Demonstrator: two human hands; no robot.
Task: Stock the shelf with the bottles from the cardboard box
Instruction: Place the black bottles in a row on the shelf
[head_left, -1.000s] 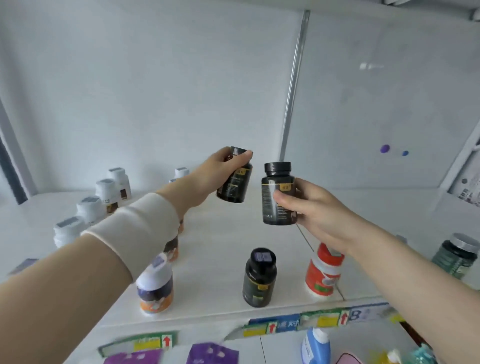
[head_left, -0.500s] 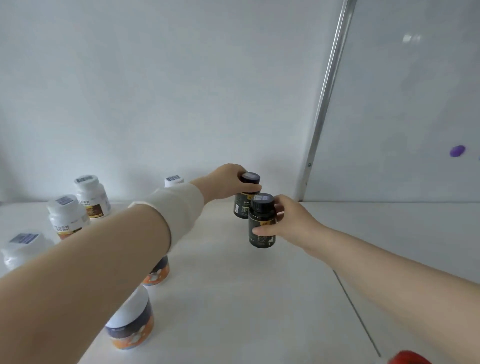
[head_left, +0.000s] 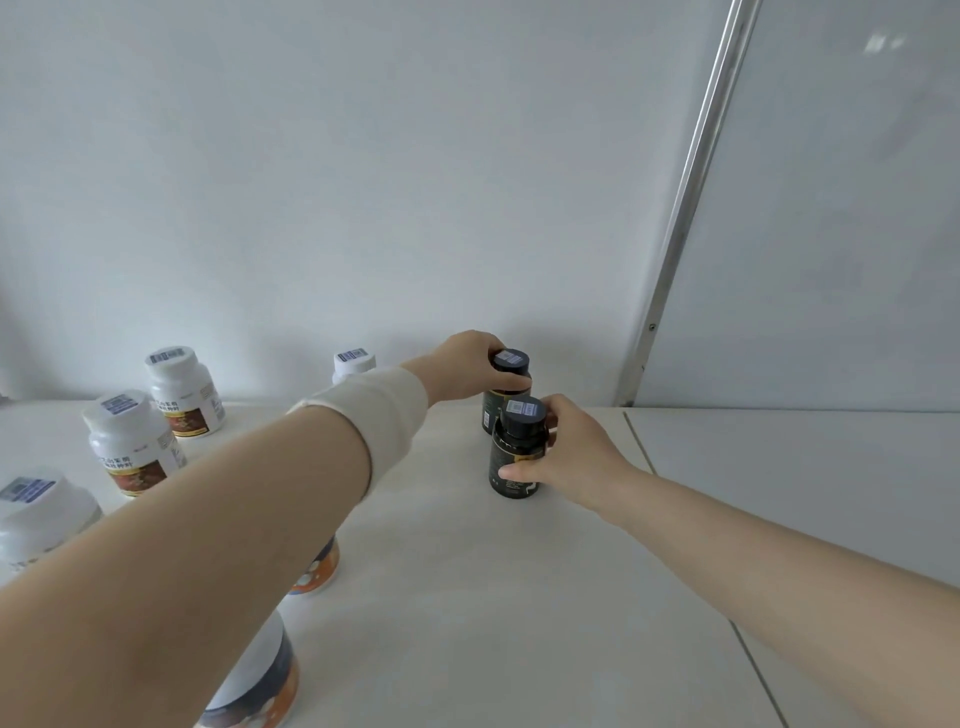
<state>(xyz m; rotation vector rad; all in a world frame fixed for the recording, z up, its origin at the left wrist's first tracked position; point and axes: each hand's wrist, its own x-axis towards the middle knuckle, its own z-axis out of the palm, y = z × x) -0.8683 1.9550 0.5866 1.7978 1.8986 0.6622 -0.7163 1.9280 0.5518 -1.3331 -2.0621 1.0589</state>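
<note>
Two black bottles stand upright near the back of the white shelf, one behind the other. My left hand grips the rear black bottle around its cap and shoulder. My right hand grips the front black bottle from the right, thumb across its label and fingers round the neck. Both bottles carry a barcode sticker on the cap. The front bottle's base rests on the shelf. The cardboard box is out of view.
White bottles with brown labels line the left side. Another white cap shows behind my left forearm. Orange-and-navy bottles stand under that arm. A metal upright divides the back wall.
Both hands reached deeper into the shelf and lowered the black bottles from mid-air to the back of the shelf. The view moved closer, so the shelf's front edge dropped out of sight.
</note>
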